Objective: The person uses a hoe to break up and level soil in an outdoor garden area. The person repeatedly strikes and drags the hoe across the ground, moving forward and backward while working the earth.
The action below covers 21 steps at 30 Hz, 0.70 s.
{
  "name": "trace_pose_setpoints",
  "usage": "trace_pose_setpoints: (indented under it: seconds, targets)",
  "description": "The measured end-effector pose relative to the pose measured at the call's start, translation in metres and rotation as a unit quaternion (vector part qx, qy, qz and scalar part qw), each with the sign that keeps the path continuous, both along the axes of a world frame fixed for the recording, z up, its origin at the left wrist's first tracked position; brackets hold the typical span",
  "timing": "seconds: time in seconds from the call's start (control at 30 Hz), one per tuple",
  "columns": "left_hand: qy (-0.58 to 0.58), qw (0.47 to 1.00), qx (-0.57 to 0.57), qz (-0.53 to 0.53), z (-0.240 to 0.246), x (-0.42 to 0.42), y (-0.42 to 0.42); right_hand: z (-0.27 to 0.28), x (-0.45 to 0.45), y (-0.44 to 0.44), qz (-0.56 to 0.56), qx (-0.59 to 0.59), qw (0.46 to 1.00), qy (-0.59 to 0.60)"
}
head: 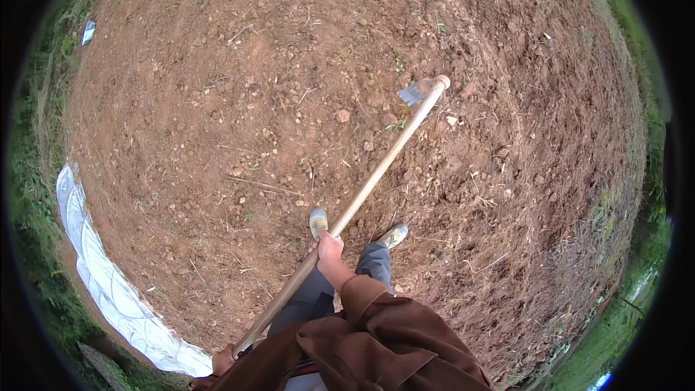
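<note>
A long-handled hoe slants up and to the right across the view, its pale wooden handle (374, 178) passing in front of my legs. My right hand (329, 250) wraps around the shaft near its middle. Lower left, my left hand (222, 361) grips near the handle's butt end, partly hidden by the brown sleeve. At the far end, the grey metal hoe blade (411, 95) points left, against brown soil (271, 136). Whether the blade touches the ground or hangs just above it, I cannot tell.
My shoes, the left (318, 221) and the right (395, 235), stand on loose soil with stones, straw and small weeds (396, 126). White sheeting (117, 293) lies along the left edge. Green vegetation (43, 217) borders the plot, and a small pale object (88, 32) lies upper left.
</note>
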State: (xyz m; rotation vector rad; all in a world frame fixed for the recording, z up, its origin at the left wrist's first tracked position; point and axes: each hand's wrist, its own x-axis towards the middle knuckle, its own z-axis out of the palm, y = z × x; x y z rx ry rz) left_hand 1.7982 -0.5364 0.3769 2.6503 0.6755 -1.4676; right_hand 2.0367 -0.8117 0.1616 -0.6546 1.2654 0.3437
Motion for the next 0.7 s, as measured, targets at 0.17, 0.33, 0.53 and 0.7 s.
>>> trace_pose_setpoints:
  seconds: [0.17, 0.33, 0.53, 0.7]
  targets:
    - [0.071, 0.988, 0.073, -0.119, -0.027, -0.089, 0.063, -0.01, -0.017, 0.008, 0.004, 0.099, 0.994, 0.054]
    - [-0.044, 0.996, -0.021, -0.073, -0.063, -0.027, 0.039, 0.025, -0.014, -0.06, -0.076, 0.023, 0.997, 0.024]
    - [-0.298, 0.949, -0.078, -0.069, -0.107, 0.093, -0.015, 0.085, 0.051, -0.099, 0.05, -0.306, 0.94, -0.144]
    - [-0.173, 0.978, -0.111, -0.023, -0.069, 0.071, 0.05, 0.076, 0.032, -0.031, 0.196, -0.39, 0.886, -0.16]
